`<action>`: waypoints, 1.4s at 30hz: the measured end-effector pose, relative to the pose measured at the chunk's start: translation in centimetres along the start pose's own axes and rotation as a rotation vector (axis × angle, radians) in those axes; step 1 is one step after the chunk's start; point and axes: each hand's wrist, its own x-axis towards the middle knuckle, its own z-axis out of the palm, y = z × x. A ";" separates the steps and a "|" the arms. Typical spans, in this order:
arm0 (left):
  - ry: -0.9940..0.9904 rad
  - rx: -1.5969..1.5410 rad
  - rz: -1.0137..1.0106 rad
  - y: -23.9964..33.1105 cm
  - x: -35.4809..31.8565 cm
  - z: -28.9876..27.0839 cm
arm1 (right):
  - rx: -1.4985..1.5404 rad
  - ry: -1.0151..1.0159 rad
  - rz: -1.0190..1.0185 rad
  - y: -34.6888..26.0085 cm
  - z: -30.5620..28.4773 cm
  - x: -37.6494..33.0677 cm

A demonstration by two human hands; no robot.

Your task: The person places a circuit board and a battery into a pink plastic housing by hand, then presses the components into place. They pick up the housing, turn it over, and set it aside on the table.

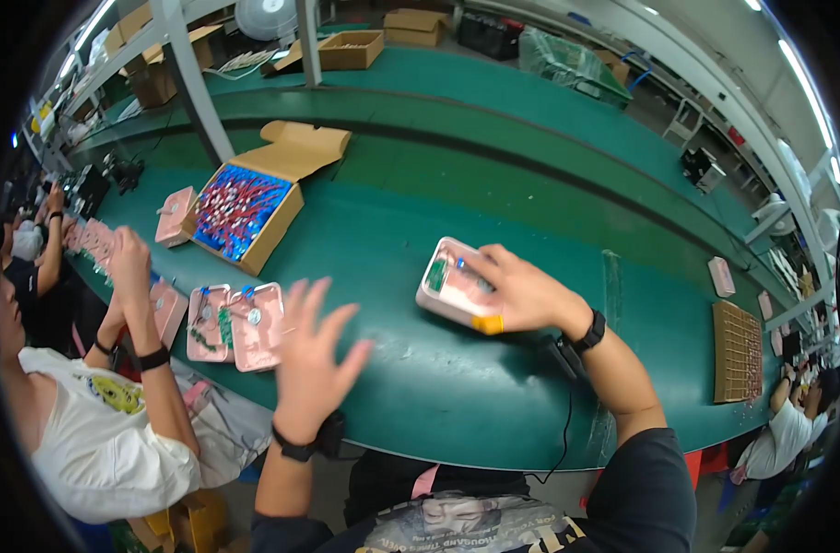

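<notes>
Right of the open cardboard box (245, 207), on the green belt (457, 369): pink housing (452, 290), long axis slanting down-right, gripped by right hand (521, 290). Left hand (314, 355) spread, empty, nearer two open pink shells (235, 323).

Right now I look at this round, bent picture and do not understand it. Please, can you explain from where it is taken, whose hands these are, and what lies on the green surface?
The camera sits on a person's head and looks down, so edges bend. The two forearms from the bottom edge belong to that person. The right hand rests on a pink shell part with a small green board inside; its grip there looks loose. The left hand is open and blurred in the air, holding nothing. On the green table lie two more pink shells and an open cardboard box full of red and blue parts. A co-worker's hand is raised at the left. A brown tray lies at the right.
</notes>
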 end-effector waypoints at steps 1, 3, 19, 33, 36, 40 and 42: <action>0.068 0.116 -0.102 -1.0 -1.5 -0.8 | 0.072 0.011 0.068 1.4 -0.7 0.1; 0.191 0.297 -0.221 -4.1 -4.3 -1.6 | 0.123 0.085 0.278 5.4 -2.4 1.1; -0.050 0.155 -0.076 -2.1 -8.3 -0.7 | -0.373 0.241 1.039 30.3 -3.0 -2.6; 0.004 -0.251 0.034 -0.6 -7.5 1.2 | 0.489 -0.033 -0.118 -5.3 8.3 2.1; -0.036 -0.350 -0.252 -2.9 -4.9 2.9 | 0.442 0.000 -0.110 -5.6 10.0 2.9; -0.158 -0.378 -0.398 -2.2 -3.3 3.9 | 0.505 0.145 -0.175 -6.4 9.9 3.2; -0.213 -0.367 -0.401 -2.4 -3.0 3.8 | 0.551 0.208 -0.208 -6.4 9.2 3.6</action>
